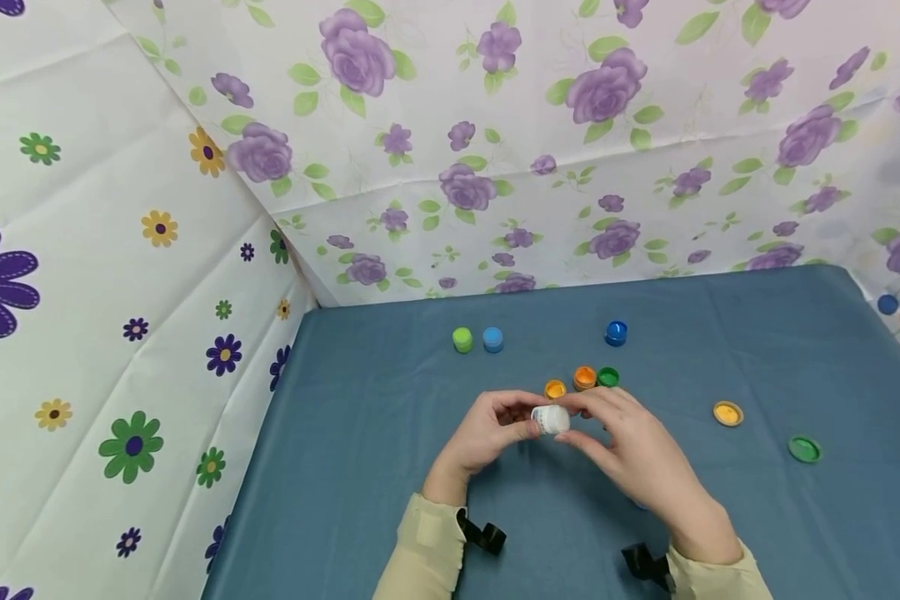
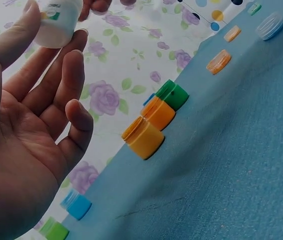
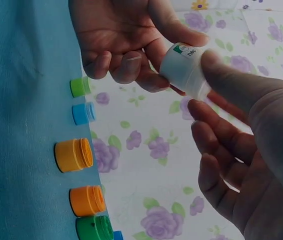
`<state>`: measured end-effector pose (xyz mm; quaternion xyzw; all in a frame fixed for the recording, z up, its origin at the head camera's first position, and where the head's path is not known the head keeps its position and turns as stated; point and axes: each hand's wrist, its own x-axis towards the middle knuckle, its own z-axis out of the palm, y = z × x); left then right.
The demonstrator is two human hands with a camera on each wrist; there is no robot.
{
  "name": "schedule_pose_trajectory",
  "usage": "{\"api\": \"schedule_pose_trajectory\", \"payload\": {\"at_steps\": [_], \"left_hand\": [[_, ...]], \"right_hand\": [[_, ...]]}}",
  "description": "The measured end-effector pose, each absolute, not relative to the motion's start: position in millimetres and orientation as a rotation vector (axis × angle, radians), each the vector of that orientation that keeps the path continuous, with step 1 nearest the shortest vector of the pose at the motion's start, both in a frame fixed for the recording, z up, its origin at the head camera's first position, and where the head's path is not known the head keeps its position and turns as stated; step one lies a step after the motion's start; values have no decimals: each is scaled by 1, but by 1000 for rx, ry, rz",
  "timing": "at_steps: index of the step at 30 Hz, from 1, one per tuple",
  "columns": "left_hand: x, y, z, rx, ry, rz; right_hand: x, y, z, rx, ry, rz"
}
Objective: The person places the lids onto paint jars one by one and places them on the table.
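Note:
A small white paint jar [image 1: 551, 419] is held up between both hands over the blue-covered table. My left hand [image 1: 487, 429] grips the jar's body, thumb on one side and fingers on the other. At the capped end, my right hand [image 1: 637, 450] pinches the white lid with thumb and fingertips. The printed label on the white jar [image 3: 181, 65] shows in the right wrist view. Just beyond the hands stand an open yellow jar [image 1: 555, 389], an open orange jar [image 1: 584, 377] and an open green jar [image 1: 607, 377].
Farther back stand a dark blue jar [image 1: 616, 333], a light blue jar [image 1: 492, 339] and a light green jar [image 1: 462, 339]. A yellow lid [image 1: 728, 413] and a green lid [image 1: 805, 449] lie at the right. In the left wrist view, a translucent lid [image 2: 270, 26] and an orange lid [image 2: 219, 62] also appear.

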<state>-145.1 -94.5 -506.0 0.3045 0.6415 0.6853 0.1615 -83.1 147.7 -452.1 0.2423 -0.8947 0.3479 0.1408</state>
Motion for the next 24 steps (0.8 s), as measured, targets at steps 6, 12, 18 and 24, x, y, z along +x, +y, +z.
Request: {"api": "schedule_pose_trajectory", "payload": {"at_steps": [6, 12, 18, 24], "left_hand": [[-145, -94, -503, 892, 1859, 1914], [-144, -92, -503, 869, 1879, 1903], [-146, -93, -506, 849, 1854, 1977], [-145, -94, -506, 865, 1854, 1984]], "right_hand": [[-83, 141, -448, 493, -2761, 965], [-81, 142, -445, 281, -2877, 1046], [-82, 149, -448, 600, -2678, 1082], [-83, 150, -454, 776, -2557, 999]]}}
